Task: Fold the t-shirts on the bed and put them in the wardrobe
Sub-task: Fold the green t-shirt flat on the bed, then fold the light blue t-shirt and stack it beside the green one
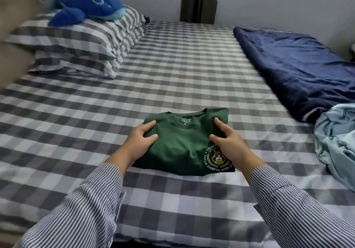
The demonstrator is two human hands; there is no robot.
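The left hand (138,142) grips the left edge of the folded green t-shirt (180,147), thumb and forefinger spread on top, the other fingers hidden underneath. The right hand (228,142) grips the right edge likewise. The shirt lies on the checked bed sheet (172,74). Its neck label reads "OUT LAS", "M"; the crest reads "SABAH CHINESE HIGH S", partly covered.

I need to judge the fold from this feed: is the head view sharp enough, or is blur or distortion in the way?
Head view: sharp at centre, the folded dark green cotton t-shirt and both hands clear; left edge smeared by blur; wide-angle lens bends the checked bed sheet lines outward; soft even light, no glare.
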